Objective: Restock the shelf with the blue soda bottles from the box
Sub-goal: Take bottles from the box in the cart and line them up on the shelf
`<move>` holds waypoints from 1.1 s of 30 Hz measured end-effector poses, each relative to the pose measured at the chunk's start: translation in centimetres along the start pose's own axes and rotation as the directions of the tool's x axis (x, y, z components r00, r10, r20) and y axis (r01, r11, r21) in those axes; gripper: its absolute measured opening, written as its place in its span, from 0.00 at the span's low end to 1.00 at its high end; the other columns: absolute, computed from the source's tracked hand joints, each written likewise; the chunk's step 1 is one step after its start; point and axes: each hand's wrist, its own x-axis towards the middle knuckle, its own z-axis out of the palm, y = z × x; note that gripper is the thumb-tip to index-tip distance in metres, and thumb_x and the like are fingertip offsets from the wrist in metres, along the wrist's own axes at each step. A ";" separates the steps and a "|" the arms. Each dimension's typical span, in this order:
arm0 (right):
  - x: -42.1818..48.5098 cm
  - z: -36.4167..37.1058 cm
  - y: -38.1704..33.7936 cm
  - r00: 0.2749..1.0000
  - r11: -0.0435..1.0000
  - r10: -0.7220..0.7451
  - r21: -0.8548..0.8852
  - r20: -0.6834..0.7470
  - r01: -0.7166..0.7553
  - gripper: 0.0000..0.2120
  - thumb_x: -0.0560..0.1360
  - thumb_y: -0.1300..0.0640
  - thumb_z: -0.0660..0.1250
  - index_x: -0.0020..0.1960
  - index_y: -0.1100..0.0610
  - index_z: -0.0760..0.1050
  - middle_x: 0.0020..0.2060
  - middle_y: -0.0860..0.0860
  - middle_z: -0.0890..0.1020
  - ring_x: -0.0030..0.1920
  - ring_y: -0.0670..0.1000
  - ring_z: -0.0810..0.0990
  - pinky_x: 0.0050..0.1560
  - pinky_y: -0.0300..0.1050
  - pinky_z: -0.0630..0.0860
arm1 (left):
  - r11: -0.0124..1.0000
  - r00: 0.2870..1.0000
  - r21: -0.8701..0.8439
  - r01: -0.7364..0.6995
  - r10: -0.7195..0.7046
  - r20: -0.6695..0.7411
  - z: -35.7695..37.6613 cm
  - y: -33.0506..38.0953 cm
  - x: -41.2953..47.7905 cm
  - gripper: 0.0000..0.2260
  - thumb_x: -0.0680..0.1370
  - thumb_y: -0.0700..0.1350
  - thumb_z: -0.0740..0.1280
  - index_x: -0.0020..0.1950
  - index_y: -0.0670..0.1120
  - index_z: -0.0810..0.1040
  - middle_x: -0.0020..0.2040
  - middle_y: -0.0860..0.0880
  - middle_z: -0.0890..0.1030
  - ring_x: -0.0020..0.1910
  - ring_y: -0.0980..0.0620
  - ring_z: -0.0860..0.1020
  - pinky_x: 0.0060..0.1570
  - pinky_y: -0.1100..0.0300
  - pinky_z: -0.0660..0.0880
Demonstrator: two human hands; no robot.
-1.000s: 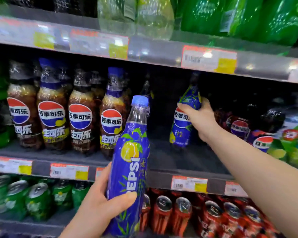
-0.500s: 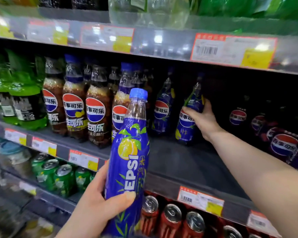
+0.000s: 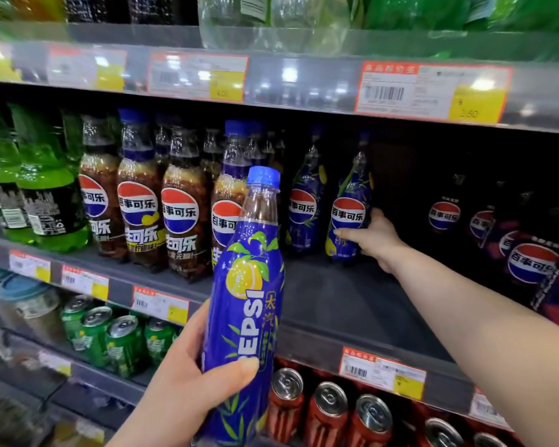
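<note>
The left hand (image 3: 188,375) wraps the lower body of a blue Pepsi bottle (image 3: 246,304) (blue cap, yellow fruit, green leaves on the sleeve), upright before the shelf (image 3: 352,304). At two o'clock from it, the right hand (image 3: 373,237) clasps a second blue bottle (image 3: 349,214) standing on that shelf, a third blue bottle (image 3: 304,208) just at its nine o'clock.

The left hand (image 3: 188,379) grips close in with curled fingers (image 3: 194,330); the outstretched right hand (image 3: 373,240) seems to grip too.
</note>
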 end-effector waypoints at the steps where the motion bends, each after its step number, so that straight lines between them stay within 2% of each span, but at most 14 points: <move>1: 0.2 0.2 0.1 1.000 1.000 0.004 0.015 0.011 -0.004 0.32 0.65 0.61 0.76 0.64 0.57 0.66 0.61 0.56 0.77 0.53 0.53 0.77 0.48 0.48 0.73 | 1.000 1.000 -0.011 0.002 -0.002 0.005 0.0 0.0 0.0 0.39 0.38 0.53 0.82 0.50 0.59 0.81 0.47 0.45 0.85 0.44 0.45 0.84 0.37 0.59 0.80; 5: 0.5 0.8 -0.2 0.999 0.999 0.011 0.050 0.048 -0.014 0.31 0.66 0.62 0.75 0.65 0.57 0.65 0.61 0.57 0.77 0.53 0.53 0.77 0.50 0.48 0.75 | 1.000 1.000 -0.029 0.006 -0.006 -0.012 -0.2 -0.1 0.3 0.42 0.38 0.53 0.82 0.52 0.56 0.80 0.47 0.45 0.85 0.43 0.46 0.84 0.35 0.59 0.80; 9: 0.4 0.6 -0.2 0.997 0.999 0.001 0.052 0.079 -0.005 0.30 0.68 0.62 0.74 0.66 0.57 0.64 0.61 0.56 0.76 0.52 0.51 0.75 0.37 0.39 0.72 | 0.999 1.000 -0.031 0.004 -0.005 -0.023 -0.5 -0.2 0.7 0.40 0.38 0.54 0.82 0.50 0.58 0.80 0.47 0.45 0.85 0.44 0.46 0.84 0.36 0.59 0.80; 10: 0.4 0.6 -0.2 0.997 0.999 -0.002 0.045 0.080 -0.001 0.30 0.68 0.62 0.74 0.66 0.58 0.64 0.62 0.56 0.76 0.52 0.51 0.75 0.38 0.39 0.72 | 0.999 1.000 -0.034 0.006 -0.007 -0.019 -0.5 -0.2 0.7 0.40 0.38 0.54 0.82 0.51 0.58 0.80 0.47 0.45 0.85 0.44 0.46 0.84 0.36 0.59 0.80; 13: 0.3 0.6 -0.2 0.999 1.000 -0.013 0.006 0.048 0.013 0.33 0.67 0.62 0.75 0.67 0.59 0.64 0.63 0.57 0.75 0.54 0.51 0.75 0.51 0.45 0.74 | 1.000 1.000 -0.026 0.010 -0.011 -0.006 -0.5 -0.3 1.1 0.42 0.39 0.54 0.82 0.53 0.56 0.79 0.47 0.46 0.85 0.44 0.47 0.84 0.36 0.59 0.80; 16: -0.1 0.1 -0.7 1.000 1.000 -0.011 -0.019 -0.021 0.011 0.38 0.67 0.61 0.75 0.71 0.58 0.60 0.67 0.57 0.72 0.63 0.54 0.74 0.54 0.43 0.71 | 1.000 0.999 0.009 0.011 -0.011 0.051 0.2 0.0 1.9 0.40 0.45 0.49 0.81 0.57 0.59 0.77 0.51 0.49 0.84 0.49 0.48 0.83 0.40 0.58 0.80; 18: -0.6 -1.1 -1.0 0.996 0.999 0.003 -0.032 -0.089 -0.005 0.39 0.69 0.59 0.74 0.74 0.58 0.57 0.71 0.58 0.67 0.68 0.55 0.69 0.55 0.41 0.67 | 1.000 0.996 0.007 0.016 -0.017 0.090 1.1 0.3 2.8 0.35 0.51 0.45 0.77 0.57 0.60 0.76 0.50 0.49 0.85 0.48 0.48 0.83 0.40 0.59 0.80; 20: -1.2 -2.7 -1.0 0.991 0.999 -0.008 -0.043 -0.136 0.002 0.37 0.70 0.57 0.73 0.73 0.57 0.59 0.71 0.58 0.67 0.69 0.56 0.68 0.57 0.40 0.66 | 1.000 0.989 0.006 0.006 -0.007 0.149 2.4 0.6 4.0 0.30 0.54 0.45 0.75 0.54 0.61 0.77 0.49 0.50 0.85 0.47 0.51 0.83 0.40 0.60 0.79; 23: -2.6 -5.2 -1.0 0.985 0.999 -0.023 -0.053 -0.169 0.014 0.32 0.69 0.55 0.73 0.70 0.57 0.65 0.68 0.56 0.71 0.64 0.53 0.72 0.59 0.45 0.70 | 0.999 0.978 0.034 -0.024 0.017 0.206 4.7 0.9 6.3 0.31 0.55 0.46 0.75 0.57 0.58 0.75 0.49 0.50 0.85 0.46 0.52 0.83 0.41 0.58 0.79; 26: -4.6 -7.1 -1.3 0.983 0.998 -0.033 -0.053 -0.179 0.023 0.26 0.70 0.55 0.72 0.67 0.56 0.69 0.63 0.53 0.75 0.57 0.49 0.73 0.52 0.42 0.70 | 0.998 0.965 0.059 -0.027 0.010 0.264 6.9 0.7 9.2 0.31 0.55 0.45 0.75 0.58 0.54 0.75 0.47 0.50 0.84 0.44 0.53 0.82 0.41 0.57 0.79; 29: -6.3 -8.5 -1.5 0.985 0.997 -0.060 -0.066 -0.163 0.050 0.22 0.72 0.56 0.70 0.64 0.56 0.72 0.59 0.52 0.77 0.56 0.48 0.75 0.43 0.35 0.70 | 0.997 0.966 0.072 -0.016 -0.003 0.257 8.5 -0.1 12.3 0.30 0.55 0.38 0.75 0.55 0.53 0.74 0.45 0.51 0.83 0.42 0.56 0.82 0.44 0.56 0.79; 31: -7.3 -9.0 -1.7 0.986 0.996 -0.053 -0.078 -0.156 0.041 0.17 0.73 0.53 0.68 0.62 0.54 0.74 0.57 0.51 0.79 0.55 0.49 0.76 0.45 0.36 0.72 | 0.996 0.970 0.082 -0.026 0.006 0.242 9.3 -0.8 14.4 0.30 0.56 0.37 0.74 0.54 0.55 0.71 0.47 0.52 0.82 0.43 0.56 0.81 0.47 0.56 0.78; 33: -8.0 -9.2 -1.8 0.986 0.997 -0.040 -0.078 -0.164 0.028 0.09 0.75 0.48 0.65 0.53 0.48 0.76 0.56 0.51 0.79 0.56 0.51 0.77 0.55 0.45 0.76 | 0.994 0.970 0.107 -0.032 0.005 0.241 9.9 -1.4 16.1 0.34 0.56 0.36 0.74 0.58 0.55 0.68 0.51 0.51 0.81 0.48 0.53 0.80 0.51 0.52 0.77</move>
